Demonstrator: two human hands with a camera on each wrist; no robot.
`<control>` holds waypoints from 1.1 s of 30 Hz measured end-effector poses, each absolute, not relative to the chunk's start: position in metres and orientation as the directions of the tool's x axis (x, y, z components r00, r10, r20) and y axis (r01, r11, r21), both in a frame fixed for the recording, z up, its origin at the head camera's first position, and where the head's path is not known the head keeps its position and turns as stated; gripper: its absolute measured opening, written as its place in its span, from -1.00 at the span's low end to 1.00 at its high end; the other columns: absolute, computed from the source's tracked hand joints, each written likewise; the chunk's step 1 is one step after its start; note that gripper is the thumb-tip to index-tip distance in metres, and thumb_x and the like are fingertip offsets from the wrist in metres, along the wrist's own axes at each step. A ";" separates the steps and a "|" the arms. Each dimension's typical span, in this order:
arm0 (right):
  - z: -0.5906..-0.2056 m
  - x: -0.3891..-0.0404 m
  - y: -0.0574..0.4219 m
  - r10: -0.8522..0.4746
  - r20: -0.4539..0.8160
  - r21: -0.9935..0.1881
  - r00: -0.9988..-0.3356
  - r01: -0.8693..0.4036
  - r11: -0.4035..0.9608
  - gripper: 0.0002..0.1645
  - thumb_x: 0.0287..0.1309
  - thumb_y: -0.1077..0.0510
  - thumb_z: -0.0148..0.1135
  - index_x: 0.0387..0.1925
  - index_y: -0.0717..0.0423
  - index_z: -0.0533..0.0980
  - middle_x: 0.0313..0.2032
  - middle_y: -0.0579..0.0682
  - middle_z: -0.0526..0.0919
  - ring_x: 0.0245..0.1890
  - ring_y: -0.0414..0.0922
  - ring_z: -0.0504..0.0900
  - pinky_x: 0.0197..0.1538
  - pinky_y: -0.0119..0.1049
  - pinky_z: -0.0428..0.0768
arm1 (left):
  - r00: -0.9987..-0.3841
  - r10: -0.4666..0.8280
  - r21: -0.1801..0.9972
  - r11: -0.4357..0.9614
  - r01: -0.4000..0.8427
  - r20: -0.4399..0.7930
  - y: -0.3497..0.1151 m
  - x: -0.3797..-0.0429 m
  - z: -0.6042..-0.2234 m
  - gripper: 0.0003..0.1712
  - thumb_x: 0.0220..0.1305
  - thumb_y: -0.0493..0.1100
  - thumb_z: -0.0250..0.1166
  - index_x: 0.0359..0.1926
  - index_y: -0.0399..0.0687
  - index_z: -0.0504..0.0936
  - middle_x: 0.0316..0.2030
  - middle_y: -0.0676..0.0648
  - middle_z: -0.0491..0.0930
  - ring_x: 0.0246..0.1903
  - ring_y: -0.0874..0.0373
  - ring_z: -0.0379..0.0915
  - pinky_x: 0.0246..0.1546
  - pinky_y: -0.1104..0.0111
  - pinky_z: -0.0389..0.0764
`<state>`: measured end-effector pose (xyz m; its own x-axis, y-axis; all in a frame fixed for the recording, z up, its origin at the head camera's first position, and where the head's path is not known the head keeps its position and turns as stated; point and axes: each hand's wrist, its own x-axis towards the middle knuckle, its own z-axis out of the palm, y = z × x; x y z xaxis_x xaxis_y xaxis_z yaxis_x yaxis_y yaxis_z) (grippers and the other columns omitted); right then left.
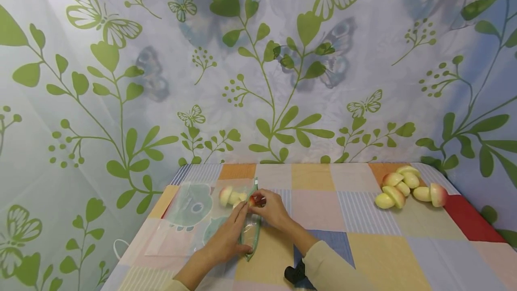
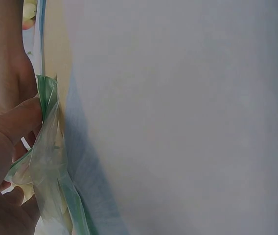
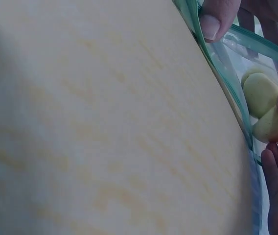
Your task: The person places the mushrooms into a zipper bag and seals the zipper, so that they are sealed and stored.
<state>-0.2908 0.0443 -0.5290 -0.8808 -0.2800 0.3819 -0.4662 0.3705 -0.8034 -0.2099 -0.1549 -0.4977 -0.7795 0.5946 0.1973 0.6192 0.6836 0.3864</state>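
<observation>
A clear zip bag (image 1: pixel 191 237) with a green-edged mouth and a pale green cartoon print lies on the table. My left hand (image 1: pixel 228 237) holds the bag's mouth apart; in the right wrist view its thumb (image 3: pixel 211 27) presses on the green edge. At the opening, my right hand (image 1: pixel 271 208) grips a mushroom-shaped piece (image 3: pixel 272 128), yellow-green with a red tinge. Another mushroom-shaped piece (image 1: pixel 227 196) shows through the bag's clear side. In the left wrist view the folded plastic (image 2: pixel 48 152) hides part of both hands.
Several more mushroom-shaped pieces (image 1: pixel 393 190) lie in a group at the table's far right. A black object (image 1: pixel 295 274) is by the right sleeve at the front. The patchwork tablecloth (image 1: pixel 387 259) reaches back to a leaf-and-butterfly curtain (image 1: pixel 258 57). A white cord (image 1: pixel 116 248) loops at the left edge.
</observation>
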 end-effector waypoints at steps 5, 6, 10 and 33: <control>-0.530 -0.291 0.042 -0.276 0.403 -0.793 -0.872 -0.484 0.370 -0.54 0.11 0.09 0.59 -0.01 0.21 0.65 -0.29 -0.05 0.65 -0.24 -0.07 0.74 -0.13 -0.32 0.73 | -0.773 0.602 0.378 0.681 0.627 0.198 -0.155 -0.210 -0.498 0.44 -0.01 -0.04 0.66 0.60 -0.39 -0.15 0.57 -0.42 -0.13 0.52 -0.28 -0.02 0.41 0.07 0.29; -0.530 -0.291 0.042 -0.278 0.408 -0.793 -0.870 -0.488 0.364 -0.55 0.12 0.09 0.59 -0.02 0.23 0.66 -0.30 -0.04 0.65 -0.25 -0.06 0.74 -0.14 -0.31 0.73 | -0.771 0.605 0.378 0.679 0.629 0.199 -0.155 -0.210 -0.498 0.44 -0.01 -0.04 0.66 0.60 -0.40 -0.16 0.57 -0.43 -0.14 0.52 -0.28 -0.03 0.41 0.07 0.29; -0.530 -0.291 0.040 -0.275 0.394 -0.811 -0.877 -0.472 0.344 -0.57 0.12 0.11 0.58 -0.02 0.20 0.67 -0.30 -0.02 0.69 -0.26 -0.08 0.75 -0.14 -0.33 0.73 | -0.768 0.608 0.384 0.673 0.632 0.200 -0.155 -0.209 -0.499 0.44 0.00 -0.05 0.65 0.60 -0.40 -0.16 0.58 -0.42 -0.15 0.52 -0.27 -0.04 0.41 0.06 0.28; -0.523 -0.295 0.042 -0.438 0.294 -0.811 -0.849 -0.464 0.355 -0.78 0.34 0.02 0.41 -0.09 0.05 0.70 -0.04 -0.03 0.75 0.02 0.05 0.73 0.07 -0.13 0.70 | -0.764 0.615 0.401 0.661 0.634 0.195 -0.157 -0.210 -0.499 0.40 0.03 -0.07 0.64 0.61 -0.39 -0.15 0.60 -0.39 -0.23 0.52 -0.27 -0.04 0.41 0.02 0.29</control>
